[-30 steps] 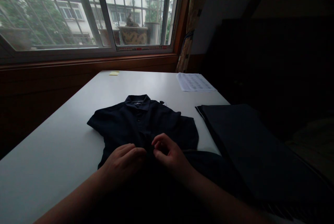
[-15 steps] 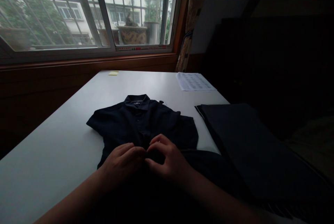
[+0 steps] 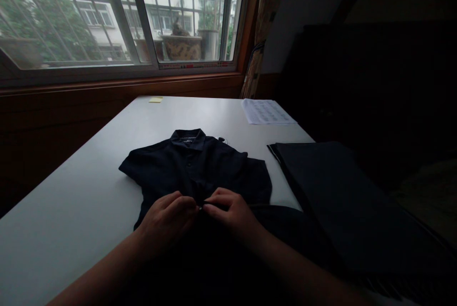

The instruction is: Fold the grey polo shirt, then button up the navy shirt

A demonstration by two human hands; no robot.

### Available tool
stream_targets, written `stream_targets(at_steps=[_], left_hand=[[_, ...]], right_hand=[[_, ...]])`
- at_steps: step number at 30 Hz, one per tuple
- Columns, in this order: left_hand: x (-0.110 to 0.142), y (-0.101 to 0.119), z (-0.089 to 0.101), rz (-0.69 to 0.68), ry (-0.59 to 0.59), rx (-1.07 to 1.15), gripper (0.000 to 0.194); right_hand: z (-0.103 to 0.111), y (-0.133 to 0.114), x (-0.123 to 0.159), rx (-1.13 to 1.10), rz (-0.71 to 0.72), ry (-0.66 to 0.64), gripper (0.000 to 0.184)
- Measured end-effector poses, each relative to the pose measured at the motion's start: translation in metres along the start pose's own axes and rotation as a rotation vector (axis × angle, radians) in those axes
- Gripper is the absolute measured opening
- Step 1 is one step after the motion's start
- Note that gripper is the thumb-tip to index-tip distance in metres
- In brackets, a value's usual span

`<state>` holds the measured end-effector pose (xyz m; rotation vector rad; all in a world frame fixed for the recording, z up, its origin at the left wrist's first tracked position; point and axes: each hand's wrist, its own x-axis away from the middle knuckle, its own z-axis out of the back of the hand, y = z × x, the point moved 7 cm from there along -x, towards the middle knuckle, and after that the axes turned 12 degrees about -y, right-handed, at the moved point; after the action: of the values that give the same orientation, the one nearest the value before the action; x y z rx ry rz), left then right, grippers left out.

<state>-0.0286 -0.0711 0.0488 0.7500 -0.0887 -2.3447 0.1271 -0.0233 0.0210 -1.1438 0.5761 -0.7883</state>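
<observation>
A dark navy short-sleeved shirt (image 3: 160, 165) lies front up on the white table, its collar towards the window. Buttons show on its placket below the collar. My left hand (image 3: 170, 213) is closed on the shirt's front edge, fingers pinched near the middle. Close beside it, my right hand (image 3: 232, 208) pinches the placket cloth between thumb and forefinger. The two hands' fingertips nearly meet. Whether a button lies between them is too dark to tell. The shirt's lower part fades into shadow beneath my forearms.
A folded dark cloth (image 3: 332, 192) with a fringed near end lies at the right of the white table (image 3: 85, 172). Printed sheets (image 3: 269, 112) and a yellow sticky note (image 3: 155, 99) are at the far edge. A small round white-rimmed item (image 3: 222, 140) sits behind the shirt's shoulder.
My right hand's thumb and forefinger have closed from a rounded, parted shape into a flatter pinch on the cloth. My left hand has barely moved.
</observation>
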Motion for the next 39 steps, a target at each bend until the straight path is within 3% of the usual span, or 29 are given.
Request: stream_targets(at_steps=[5, 11, 39], left_hand=[[-0.002, 0.003, 0.003, -0.025, 0.032, -0.095, 0.007], [0.001, -0.003, 0.004, 0.062, 0.046, 0.014, 0.009], [0.005, -0.009, 0.001, 0.108, 0.015, 0.025, 0.010]], right_hand=[[0.003, 0.007, -0.001, -0.114, -0.055, 0.006, 0.012], [0.000, 0.007, 0.000, -0.175, -0.066, -0.032, 0.016], [0.000, -0.004, 0.003, -0.056, 0.054, -0.026, 0.024]])
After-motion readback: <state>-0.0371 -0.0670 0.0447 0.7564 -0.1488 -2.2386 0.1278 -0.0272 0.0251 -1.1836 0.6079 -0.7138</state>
